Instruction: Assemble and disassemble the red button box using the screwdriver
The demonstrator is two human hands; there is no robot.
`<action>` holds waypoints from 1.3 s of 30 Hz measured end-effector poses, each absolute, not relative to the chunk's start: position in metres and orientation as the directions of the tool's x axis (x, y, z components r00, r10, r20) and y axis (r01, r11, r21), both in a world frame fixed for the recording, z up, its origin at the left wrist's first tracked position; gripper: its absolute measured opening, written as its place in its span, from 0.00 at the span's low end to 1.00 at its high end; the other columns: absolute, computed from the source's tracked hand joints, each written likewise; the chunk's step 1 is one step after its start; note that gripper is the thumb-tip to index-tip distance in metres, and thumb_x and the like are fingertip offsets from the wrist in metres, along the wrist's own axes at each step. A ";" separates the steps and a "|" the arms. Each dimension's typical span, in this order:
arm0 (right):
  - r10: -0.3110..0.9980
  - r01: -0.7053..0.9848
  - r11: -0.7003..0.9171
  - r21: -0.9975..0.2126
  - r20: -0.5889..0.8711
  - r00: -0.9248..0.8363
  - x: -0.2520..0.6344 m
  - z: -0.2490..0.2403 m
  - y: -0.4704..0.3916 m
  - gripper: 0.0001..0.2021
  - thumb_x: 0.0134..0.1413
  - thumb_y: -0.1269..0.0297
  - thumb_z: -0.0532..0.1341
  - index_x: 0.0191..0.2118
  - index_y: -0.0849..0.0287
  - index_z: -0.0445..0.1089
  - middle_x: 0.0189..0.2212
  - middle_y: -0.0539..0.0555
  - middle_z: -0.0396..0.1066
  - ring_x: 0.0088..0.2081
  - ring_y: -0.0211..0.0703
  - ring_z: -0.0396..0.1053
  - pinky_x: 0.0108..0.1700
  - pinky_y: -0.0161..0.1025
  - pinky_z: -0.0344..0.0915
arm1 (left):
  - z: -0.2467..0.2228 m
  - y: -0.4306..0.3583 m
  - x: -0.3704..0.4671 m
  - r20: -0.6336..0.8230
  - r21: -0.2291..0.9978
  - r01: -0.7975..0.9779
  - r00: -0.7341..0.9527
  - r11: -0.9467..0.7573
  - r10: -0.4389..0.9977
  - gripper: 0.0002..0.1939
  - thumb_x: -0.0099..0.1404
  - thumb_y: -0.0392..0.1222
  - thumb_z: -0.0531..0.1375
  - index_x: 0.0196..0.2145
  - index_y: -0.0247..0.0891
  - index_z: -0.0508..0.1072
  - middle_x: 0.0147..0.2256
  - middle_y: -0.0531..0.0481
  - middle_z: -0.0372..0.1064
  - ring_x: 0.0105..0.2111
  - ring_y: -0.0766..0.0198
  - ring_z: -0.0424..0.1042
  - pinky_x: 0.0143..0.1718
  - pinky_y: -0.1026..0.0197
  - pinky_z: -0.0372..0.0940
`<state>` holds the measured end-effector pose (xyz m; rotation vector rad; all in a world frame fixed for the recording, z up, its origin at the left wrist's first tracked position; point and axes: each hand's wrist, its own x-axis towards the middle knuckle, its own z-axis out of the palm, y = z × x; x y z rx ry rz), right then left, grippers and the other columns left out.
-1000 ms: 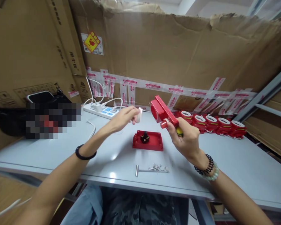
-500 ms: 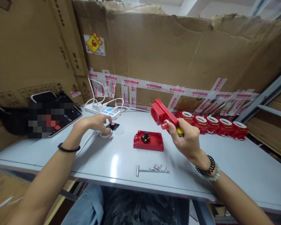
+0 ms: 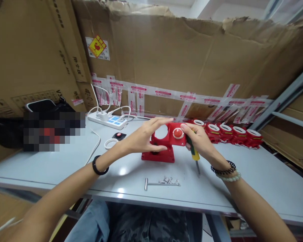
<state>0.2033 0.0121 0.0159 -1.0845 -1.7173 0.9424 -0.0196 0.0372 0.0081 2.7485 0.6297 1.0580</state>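
Note:
My right hand [image 3: 198, 136] grips a red housing cover [image 3: 171, 130] at its right end. The cover has a large round hole on the left and a red button in a pale ring on the right. In the same hand sits a screwdriver [image 3: 195, 153] with a green-and-yellow handle, its shaft pointing down. My left hand [image 3: 143, 136] reaches to the cover's left end, thumb and fingers spread apart around it; whether it touches is unclear. Behind and below lies a red base box [image 3: 158, 157], partly hidden by the cover and my left thumb.
A T-handle wrench [image 3: 156, 184] lies with several screws [image 3: 166, 180] near the front. Left stand a white ring [image 3: 111, 144], a black piece with a red button [image 3: 119, 135] and a power strip [image 3: 108, 121]. Several red units [image 3: 226, 132] line the back right, before cardboard [image 3: 166, 50].
My left hand has left the white ring and moved right to the cover. My right hand has lowered and turned the cover, and the screwdriver's shaft now shows.

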 end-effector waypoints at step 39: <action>0.923 0.753 0.382 -0.536 0.268 -0.278 0.226 0.008 0.028 0.27 0.47 0.52 0.63 0.51 0.61 0.64 0.26 0.48 0.70 0.29 0.40 0.68 0.35 0.38 0.63 | -0.017 0.173 -0.062 0.111 -0.085 0.910 0.413 -0.406 0.904 0.38 0.52 0.38 0.61 0.60 0.40 0.55 0.55 0.33 0.56 0.54 0.41 0.57 0.49 0.42 0.57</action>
